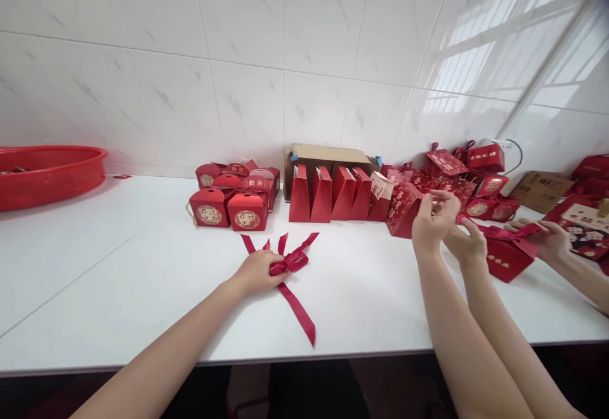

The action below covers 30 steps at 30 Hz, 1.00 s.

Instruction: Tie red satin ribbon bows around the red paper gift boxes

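My left hand [257, 271] rests on the white table [143, 279], closed on a bunch of dark red ribbons [292, 260]. Their ends fan out towards the wall, and one long tail [299, 311] runs back towards the table's front edge. My right hand [432, 216] is lifted just above the table with its fingers pinched together beside a patterned red box [402, 210]; what they pinch is too small to make out. Right next to it, another person's two hands [469, 244] [547, 240] hold a red box tied with ribbon [509, 255].
Several small round-topped red gift boxes [233, 200] stand at the back. Beside them are a row of folded red bags [333, 194], a cardboard box [328, 156] and a heap of red boxes [471, 178]. A red basin [47, 175] sits far left, a flat carton [542, 191] far right.
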### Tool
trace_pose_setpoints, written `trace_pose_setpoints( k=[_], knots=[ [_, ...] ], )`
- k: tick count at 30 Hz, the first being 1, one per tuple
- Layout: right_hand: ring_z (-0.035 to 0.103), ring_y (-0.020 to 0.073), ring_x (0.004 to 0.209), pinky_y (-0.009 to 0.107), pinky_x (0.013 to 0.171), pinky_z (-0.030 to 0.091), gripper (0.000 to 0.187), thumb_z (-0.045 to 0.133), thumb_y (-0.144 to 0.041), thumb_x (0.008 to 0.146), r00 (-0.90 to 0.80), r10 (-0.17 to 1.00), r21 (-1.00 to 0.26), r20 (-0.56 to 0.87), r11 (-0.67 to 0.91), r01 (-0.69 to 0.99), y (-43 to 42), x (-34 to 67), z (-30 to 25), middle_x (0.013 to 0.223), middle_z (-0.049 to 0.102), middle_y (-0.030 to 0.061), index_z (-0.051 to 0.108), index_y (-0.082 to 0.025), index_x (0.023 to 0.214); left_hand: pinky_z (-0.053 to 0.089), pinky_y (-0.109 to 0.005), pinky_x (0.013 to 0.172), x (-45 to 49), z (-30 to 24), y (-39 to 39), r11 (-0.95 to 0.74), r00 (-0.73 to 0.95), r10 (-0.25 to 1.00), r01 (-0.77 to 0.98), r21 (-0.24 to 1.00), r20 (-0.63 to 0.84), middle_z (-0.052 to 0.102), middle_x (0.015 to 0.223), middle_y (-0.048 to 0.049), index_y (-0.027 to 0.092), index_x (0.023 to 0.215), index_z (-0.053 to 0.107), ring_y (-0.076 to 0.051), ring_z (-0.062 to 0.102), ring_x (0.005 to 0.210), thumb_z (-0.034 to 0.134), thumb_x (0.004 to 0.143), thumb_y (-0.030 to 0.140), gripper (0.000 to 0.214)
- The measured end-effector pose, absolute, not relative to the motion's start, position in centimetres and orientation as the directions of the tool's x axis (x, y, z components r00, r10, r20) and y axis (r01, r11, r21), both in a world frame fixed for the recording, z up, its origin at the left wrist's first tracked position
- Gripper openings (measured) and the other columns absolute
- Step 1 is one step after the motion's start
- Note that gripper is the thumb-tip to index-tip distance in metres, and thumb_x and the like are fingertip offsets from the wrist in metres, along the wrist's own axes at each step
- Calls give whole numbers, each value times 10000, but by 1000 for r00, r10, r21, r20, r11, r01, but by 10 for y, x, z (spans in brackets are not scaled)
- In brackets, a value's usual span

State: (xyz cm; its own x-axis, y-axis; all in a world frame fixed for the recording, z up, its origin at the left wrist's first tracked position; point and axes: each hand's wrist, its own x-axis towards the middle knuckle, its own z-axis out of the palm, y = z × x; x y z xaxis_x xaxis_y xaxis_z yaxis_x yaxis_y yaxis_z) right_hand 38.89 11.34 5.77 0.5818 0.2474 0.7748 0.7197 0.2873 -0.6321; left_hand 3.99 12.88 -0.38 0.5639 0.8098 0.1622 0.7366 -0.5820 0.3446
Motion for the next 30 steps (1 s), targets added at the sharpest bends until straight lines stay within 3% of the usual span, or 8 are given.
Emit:
trace_pose_setpoints(
  k=[2,4,7,12,17,20,25,30],
  knots=[
    [495,161,673,295,620,422,255,387,-371,874,356,511,-579,782,388,717,94,347,56,840,519,59,512,-180,986,387,-284,607,40,-4,129,-579,561,812,736,351,161,630,666,-8,225,711,629,-197,583,694,514,773,463,272],
    [527,162,697,288,632,433,279,439,-421,863,-4,776,-520,631,427,740,71,304,45,866,549,60,547,-192,980,392,-280,611,39,-4,128,-588,567,805,725,357,174,636,676,-5,222,702,620,-187,585,682,506,782,452,268],
    [567,184,742,311,655,448,442,482,-533,825,-236,925,-448,296,353,821,45,251,18,993,546,99,529,-175,1081,401,-273,621,39,-4,127,-602,570,796,713,360,201,650,706,-6,216,687,608,-177,588,686,502,788,433,261],
    [574,206,737,294,584,410,268,386,-378,908,-300,950,-251,82,311,917,34,223,0,896,547,87,553,-169,892,395,-278,624,38,-3,123,-593,558,804,727,345,206,636,666,-3,211,643,586,-178,584,672,512,781,414,257],
    [566,193,752,294,615,428,230,366,-279,915,-325,940,-272,102,341,900,28,231,4,927,551,85,546,-162,998,378,-284,581,38,-1,122,-568,534,822,746,348,196,624,646,-12,205,613,560,-183,566,630,494,785,448,305],
    [542,211,890,311,701,457,331,398,-322,912,-381,902,-297,202,427,854,22,228,-1,1053,534,99,486,-205,1209,372,-282,568,39,-1,122,-557,525,829,755,346,190,628,644,-12,202,606,554,-186,573,629,510,774,463,314],
    [486,259,975,392,797,459,413,435,-469,878,-505,825,-188,252,554,811,8,222,-10,1119,550,116,568,-221,1180,381,-288,592,39,-2,120,-532,498,847,783,322,187,642,681,-18,205,636,567,-201,594,682,515,761,488,313],
    [446,318,1092,469,871,430,789,495,-728,678,-539,795,-206,280,598,775,-11,229,-14,1266,504,145,512,-196,1260,382,-293,609,29,0,120,-461,419,886,839,290,198,639,699,-23,209,664,568,-218,598,715,527,721,549,347]
  ],
)
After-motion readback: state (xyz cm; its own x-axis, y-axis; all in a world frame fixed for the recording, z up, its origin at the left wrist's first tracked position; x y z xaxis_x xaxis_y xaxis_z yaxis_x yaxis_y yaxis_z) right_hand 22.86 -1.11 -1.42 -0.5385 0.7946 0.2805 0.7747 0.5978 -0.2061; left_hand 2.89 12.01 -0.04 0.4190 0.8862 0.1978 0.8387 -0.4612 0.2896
